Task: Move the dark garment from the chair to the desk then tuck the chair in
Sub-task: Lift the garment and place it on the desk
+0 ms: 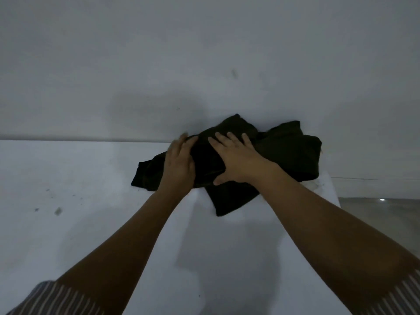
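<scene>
Pressing my left hand [179, 164] and right hand [236, 160], both flat and unclenched, onto the dark garment [284, 153], I see it sprawled left-to-right on the desk [79, 189] against the wall [159, 64].

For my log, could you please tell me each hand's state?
Left hand: open, against the crumpled dark fabric garment.
Right hand: open, flat on it.

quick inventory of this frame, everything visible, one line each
dark garment: 1, black, bunched on the desk near its far right corner, against the wall
desk: 1, white with a few dark specks, fills the lower frame
wall: 1, pale grey, behind the desk
floor: grey strip at far right, past the desk edge
striped sleeves: 2, striped, at the bottom corners
left hand: 1, pressed against the garment's left side
right hand: 1, fingers spread, flat on top of the garment
chair: not in view
</scene>
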